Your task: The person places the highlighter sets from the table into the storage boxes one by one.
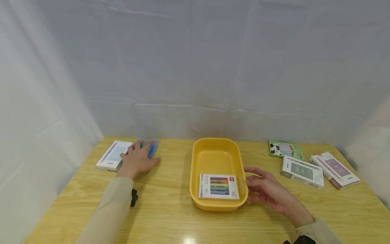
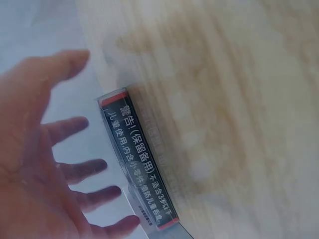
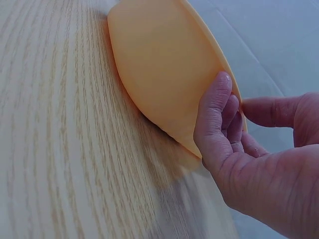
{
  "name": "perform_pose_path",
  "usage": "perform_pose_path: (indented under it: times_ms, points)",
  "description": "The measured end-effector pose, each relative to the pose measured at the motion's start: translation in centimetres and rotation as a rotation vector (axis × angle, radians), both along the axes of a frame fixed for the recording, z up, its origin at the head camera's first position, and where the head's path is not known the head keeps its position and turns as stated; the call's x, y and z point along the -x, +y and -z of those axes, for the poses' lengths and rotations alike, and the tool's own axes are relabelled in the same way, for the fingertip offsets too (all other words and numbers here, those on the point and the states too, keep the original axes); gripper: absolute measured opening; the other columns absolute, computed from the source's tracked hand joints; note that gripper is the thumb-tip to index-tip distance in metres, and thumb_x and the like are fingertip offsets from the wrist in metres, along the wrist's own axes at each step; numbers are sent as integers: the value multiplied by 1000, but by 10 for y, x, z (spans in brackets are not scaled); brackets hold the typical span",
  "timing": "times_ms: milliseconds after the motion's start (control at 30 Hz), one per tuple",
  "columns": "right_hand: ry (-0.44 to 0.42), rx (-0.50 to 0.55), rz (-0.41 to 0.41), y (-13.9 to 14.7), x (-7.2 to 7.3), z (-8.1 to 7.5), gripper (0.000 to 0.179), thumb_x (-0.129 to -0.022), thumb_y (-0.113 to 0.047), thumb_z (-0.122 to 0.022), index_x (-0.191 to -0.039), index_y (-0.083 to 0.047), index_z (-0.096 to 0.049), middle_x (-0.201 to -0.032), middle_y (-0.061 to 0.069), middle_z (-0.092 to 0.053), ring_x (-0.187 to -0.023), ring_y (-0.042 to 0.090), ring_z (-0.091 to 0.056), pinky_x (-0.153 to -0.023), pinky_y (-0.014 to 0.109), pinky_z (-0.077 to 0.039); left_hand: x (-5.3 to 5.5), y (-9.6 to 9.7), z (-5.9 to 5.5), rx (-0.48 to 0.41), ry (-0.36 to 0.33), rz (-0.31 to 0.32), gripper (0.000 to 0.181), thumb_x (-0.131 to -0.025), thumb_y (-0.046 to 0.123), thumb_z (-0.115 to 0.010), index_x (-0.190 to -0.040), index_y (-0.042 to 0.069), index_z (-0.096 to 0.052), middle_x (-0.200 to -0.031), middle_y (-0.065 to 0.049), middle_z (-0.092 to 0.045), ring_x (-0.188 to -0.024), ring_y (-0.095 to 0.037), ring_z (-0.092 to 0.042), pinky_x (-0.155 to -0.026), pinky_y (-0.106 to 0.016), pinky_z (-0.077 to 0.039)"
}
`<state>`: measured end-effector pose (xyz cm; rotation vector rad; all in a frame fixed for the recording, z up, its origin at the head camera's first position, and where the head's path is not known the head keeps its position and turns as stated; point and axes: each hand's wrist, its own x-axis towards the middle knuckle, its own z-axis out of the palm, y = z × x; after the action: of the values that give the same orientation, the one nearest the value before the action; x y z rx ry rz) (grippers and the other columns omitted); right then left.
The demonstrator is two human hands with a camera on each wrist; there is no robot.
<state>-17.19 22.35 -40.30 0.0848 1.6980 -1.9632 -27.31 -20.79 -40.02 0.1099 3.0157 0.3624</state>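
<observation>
My left hand [image 1: 137,161] reaches over a clear plastic case [image 1: 153,149] at the table's back left, with blue, green and purple showing inside. The fingers are spread and partly cover it. In the left wrist view, the case's dark, red-ended label [image 2: 142,162] stands just beyond the fingertips. At the middle of the table sits a yellow plastic tray [image 1: 214,161]. My right hand [image 1: 271,191] holds its right rim near the front, fingers curled against the outer wall and thumb at the rim. A white box of coloured pens [image 1: 219,187] lies inside at the near end.
Left of the clear case lies a white box with a pale blue panel [image 1: 114,156]. On the right are a green panda box [image 1: 285,149], a white box with a grey-green panel [image 1: 302,171] and a white box with a purple panel [image 1: 335,169]. A pale curtain [image 1: 213,67] hangs behind the table.
</observation>
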Motion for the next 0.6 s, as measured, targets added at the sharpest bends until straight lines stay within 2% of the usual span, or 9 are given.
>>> perform_pose_path:
  times_ms: [233, 433, 600]
  points:
    - [6, 6, -4, -1, 0, 0, 71, -101, -16, -58, -159, -4, -19, -108, 1, -69, -93, 15, -68, -77, 30, -62, 1, 1, 1, 46, -75, -31, 81, -99, 52, -54, -162, 11, -23, -164, -35, -14, -145, -65, -17, -105, -86, -21]
    - [11, 13, 4, 0, -1, 2, 70, -100, -14, -59, -158, -4, -20, -105, 0, -69, -92, 15, -68, -76, 30, -62, -3, 3, 3, 30, -60, -16, 77, -100, 50, -54, -161, 12, -28, -164, -34, -15, -145, -66, -17, -103, -87, -22]
    - [6, 16, 1, 0, 0, 2, 71, -100, -16, -59, -159, -4, -20, -107, 0, -69, -93, 15, -68, -77, 30, -62, -1, 4, 3, -13, -30, -14, 67, -100, 49, -55, -155, 14, -40, -159, -34, -25, -141, -66, -23, -98, -88, -27]
